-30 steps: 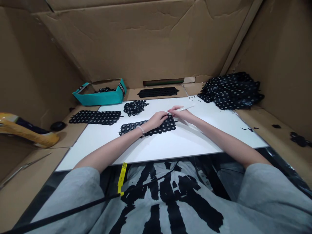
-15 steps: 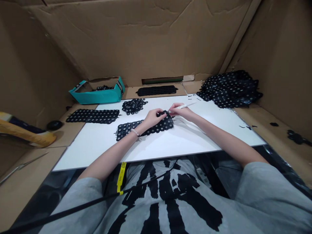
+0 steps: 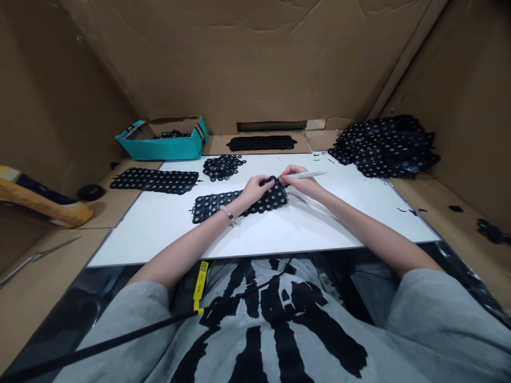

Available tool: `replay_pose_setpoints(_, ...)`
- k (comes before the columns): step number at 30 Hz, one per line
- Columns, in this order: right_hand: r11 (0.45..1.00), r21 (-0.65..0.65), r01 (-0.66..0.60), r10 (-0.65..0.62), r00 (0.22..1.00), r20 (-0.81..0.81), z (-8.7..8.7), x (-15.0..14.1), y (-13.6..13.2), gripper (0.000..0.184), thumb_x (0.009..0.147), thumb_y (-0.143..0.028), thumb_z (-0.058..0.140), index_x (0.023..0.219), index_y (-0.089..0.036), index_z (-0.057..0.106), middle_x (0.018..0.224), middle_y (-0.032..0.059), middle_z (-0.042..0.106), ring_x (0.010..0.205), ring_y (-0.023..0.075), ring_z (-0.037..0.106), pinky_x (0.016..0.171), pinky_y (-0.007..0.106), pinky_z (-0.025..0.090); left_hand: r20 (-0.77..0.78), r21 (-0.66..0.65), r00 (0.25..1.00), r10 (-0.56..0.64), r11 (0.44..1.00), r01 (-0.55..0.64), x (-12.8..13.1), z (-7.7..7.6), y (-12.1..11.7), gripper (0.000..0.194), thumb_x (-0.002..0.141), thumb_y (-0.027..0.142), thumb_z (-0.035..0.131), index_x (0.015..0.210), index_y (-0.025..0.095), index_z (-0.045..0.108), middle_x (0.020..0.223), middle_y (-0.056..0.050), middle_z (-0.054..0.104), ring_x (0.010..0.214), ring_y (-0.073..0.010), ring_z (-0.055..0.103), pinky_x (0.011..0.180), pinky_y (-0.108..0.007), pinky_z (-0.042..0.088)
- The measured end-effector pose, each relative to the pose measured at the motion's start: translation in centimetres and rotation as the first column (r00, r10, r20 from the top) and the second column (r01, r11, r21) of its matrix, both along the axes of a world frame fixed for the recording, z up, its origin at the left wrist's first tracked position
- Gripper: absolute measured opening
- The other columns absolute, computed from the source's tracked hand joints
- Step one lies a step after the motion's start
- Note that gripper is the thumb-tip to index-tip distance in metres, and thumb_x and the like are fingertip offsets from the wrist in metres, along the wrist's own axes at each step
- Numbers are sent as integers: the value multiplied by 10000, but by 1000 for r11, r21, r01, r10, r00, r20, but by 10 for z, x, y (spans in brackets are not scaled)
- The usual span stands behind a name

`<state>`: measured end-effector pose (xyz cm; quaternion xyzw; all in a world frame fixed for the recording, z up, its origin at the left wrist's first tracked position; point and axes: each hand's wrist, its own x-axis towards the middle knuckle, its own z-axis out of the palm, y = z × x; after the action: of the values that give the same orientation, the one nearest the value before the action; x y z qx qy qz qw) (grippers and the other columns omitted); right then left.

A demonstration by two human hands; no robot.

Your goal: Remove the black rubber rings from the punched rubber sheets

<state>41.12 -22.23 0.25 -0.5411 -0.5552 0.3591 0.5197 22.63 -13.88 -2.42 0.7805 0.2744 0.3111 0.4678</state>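
Observation:
A black sheet of joined rings with pale centres [image 3: 211, 206] lies on the white board [image 3: 263, 239]. My left hand [image 3: 254, 190] pinches its upper right part, which is lifted slightly off the board. In my right hand [image 3: 298, 180] is a slim white pen-like tool [image 3: 315, 174], its back end pointing right. The tool's tip meets the sheet's top right corner, close to my left fingertips; fingers hide the exact contact. A pile of loose black rings [image 3: 222, 167] sits just beyond my left hand.
At the left lies another ringed sheet [image 3: 155, 181], with a teal box [image 3: 163, 148] behind it. A dark strip [image 3: 261, 142] lies at the back. Heaped ringed sheets [image 3: 387, 146] fill the back right corner. Scissors [image 3: 38, 255] and a yellow roll [image 3: 43, 199] are far left.
The camera view has shifted slightly, so the board sits a little higher. Both hands keep nearly the same pose at the sheet's corner, and the tool lies a bit flatter.

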Motion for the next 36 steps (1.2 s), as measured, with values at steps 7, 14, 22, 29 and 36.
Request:
replay_pose_setpoints(7,988,104,110,-135,954,268,-6,-11,-7,99,779,-295,598,728,-210,605,765,11,689,760,181,609,682,284,446,-17,-29,999,-32,999,32,-3,1,0,359,790,521,673,829,164,686,871,-43,728,873,-225,623,864,-349,463)
replay_pose_setpoints(14,984,103,143,-169,934,316,-3,-16,-9,113,802,-304,571,739,-216,602,775,15,697,770,185,601,685,283,436,-28,-85,993,-111,990,109,-7,8,1,412,778,553,672,891,157,692,911,-50,727,922,-231,619,873,-344,462)
replay_pose_setpoints(22,989,108,99,-116,981,156,-2,-9,-5,111,782,-312,636,746,-209,618,779,18,700,768,182,642,740,300,500,-100,-12,992,-77,997,76,-6,14,3,447,703,525,762,943,155,693,953,-47,724,925,-238,626,869,-347,461)
replay_pose_setpoints(29,998,-53,-21,19,1000,-24,4,0,-2,117,727,-249,710,670,-197,622,841,47,758,802,181,696,794,316,574,-187,3,979,-76,997,78,-7,15,2,439,693,558,759,842,146,730,792,-24,722,815,-244,632,762,-339,457)
replay_pose_setpoints(36,995,-99,-4,4,1000,-8,7,-2,-4,128,723,-194,698,630,-199,609,737,30,716,736,178,689,746,316,594,-192,-27,977,-89,996,85,-8,17,1,418,687,545,771,806,148,721,772,-20,718,784,-223,618,730,-317,443)
